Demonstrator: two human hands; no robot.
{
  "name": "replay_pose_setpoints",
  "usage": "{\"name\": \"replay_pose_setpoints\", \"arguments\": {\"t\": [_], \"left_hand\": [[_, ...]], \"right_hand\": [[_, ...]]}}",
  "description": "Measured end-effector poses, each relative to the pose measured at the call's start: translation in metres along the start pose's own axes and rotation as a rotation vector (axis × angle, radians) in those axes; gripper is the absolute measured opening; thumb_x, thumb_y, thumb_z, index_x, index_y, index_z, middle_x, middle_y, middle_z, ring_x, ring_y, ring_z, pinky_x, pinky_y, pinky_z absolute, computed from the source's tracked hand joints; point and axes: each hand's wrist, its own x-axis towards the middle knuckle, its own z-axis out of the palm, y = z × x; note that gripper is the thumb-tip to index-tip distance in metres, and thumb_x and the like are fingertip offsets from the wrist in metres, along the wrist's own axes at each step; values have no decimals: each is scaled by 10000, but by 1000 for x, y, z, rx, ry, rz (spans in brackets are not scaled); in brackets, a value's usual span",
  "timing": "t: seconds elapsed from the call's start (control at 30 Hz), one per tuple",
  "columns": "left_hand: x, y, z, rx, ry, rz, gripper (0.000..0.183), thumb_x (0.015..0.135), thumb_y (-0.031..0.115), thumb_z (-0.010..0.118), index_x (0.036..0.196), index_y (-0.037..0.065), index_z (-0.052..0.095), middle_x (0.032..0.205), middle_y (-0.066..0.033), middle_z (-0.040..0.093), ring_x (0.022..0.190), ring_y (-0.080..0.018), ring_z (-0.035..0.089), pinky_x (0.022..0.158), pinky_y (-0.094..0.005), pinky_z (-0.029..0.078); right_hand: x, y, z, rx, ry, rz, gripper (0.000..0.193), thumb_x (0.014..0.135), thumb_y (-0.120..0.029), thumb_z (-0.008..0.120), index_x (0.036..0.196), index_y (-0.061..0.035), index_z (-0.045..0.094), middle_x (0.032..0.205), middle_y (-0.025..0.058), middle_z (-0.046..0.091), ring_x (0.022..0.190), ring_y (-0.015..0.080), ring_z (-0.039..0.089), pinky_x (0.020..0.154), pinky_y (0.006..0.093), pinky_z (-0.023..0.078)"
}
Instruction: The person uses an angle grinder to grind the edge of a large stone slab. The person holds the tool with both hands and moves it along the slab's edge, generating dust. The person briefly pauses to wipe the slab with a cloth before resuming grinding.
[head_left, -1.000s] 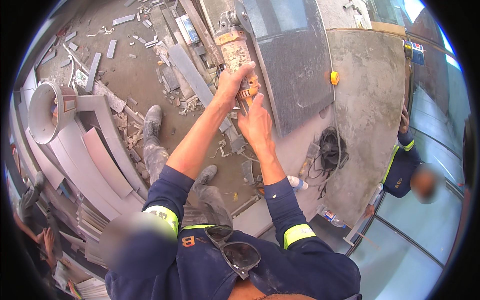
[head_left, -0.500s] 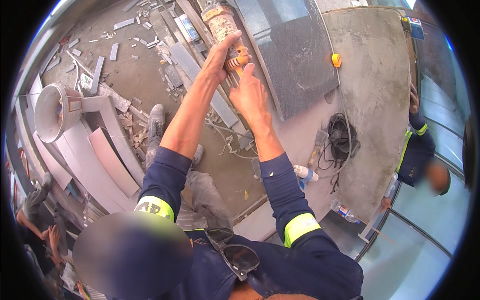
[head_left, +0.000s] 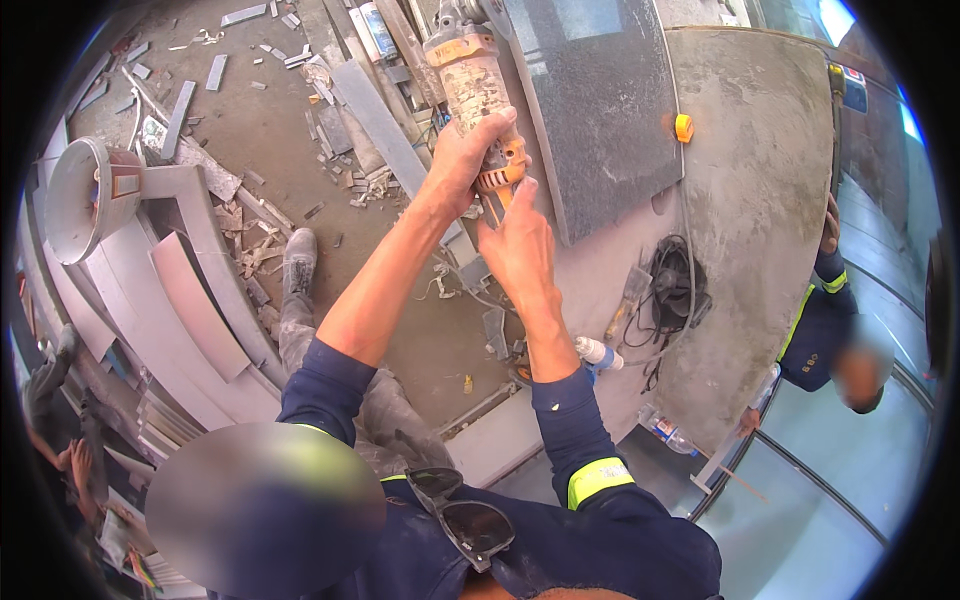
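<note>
In both hands I hold a dusty angle grinder (head_left: 472,88) with an orange and grey body. My left hand (head_left: 466,165) is closed round its body near the rear. Behind it, my right hand (head_left: 520,250) grips the back end, its index finger lying along the orange part. The grinder's head reaches the top rim of the picture, beside the left edge of a dark grey stone slab (head_left: 605,130). Whether its disc touches the slab I cannot make out.
A yellow tape measure (head_left: 684,128) lies at the slab's right edge. Black coiled cable (head_left: 680,285) and bottles (head_left: 600,352) are nearer me. Left are a bucket (head_left: 80,200), long panels (head_left: 150,310) and scattered stone offcuts (head_left: 180,115). Another person (head_left: 830,330) is at the right.
The grinder and both hands have come nearer me and a little to the right, so more of the grinder's head shows. My grip looks the same. The view has shifted slightly.
</note>
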Motion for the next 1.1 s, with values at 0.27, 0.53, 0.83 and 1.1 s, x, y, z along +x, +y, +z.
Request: {"name": "replay_pose_setpoints", "arguments": {"t": [0.27,0.53,0.83,1.1], "left_hand": [[-3,-7,4,-4,38,-6,429,992,342,784,1199,15,598,980,-146,734,831,-273,794,719,-419,690],[3,-7,5,-17,61,3,446,962,366,812,1163,27,603,937,-134,727,788,-268,789,704,-405,688],[48,32,0,-55,69,55,433,928,345,852,1120,36,617,874,-128,725,699,-257,766,637,-400,668],[61,46,-4,-29,70,29,472,921,361,850,1140,15,617,884,-131,725,721,-263,777,655,-393,678]], "right_hand": [[-3,8,-1,4,11,2,610,894,-157,774,1349,70,438,973,364,740,967,570,710,810,622,546],[4,9,2,-12,9,17,603,900,-161,760,1364,55,443,992,358,749,981,569,716,841,619,557],[54,-27,-4,-7,-16,-16,586,913,-124,732,1365,63,410,1044,377,746,1010,582,717,882,630,561],[62,-36,-5,-61,20,-66,636,904,-117,774,1376,75,392,994,354,756,965,556,738,830,636,572]]}}
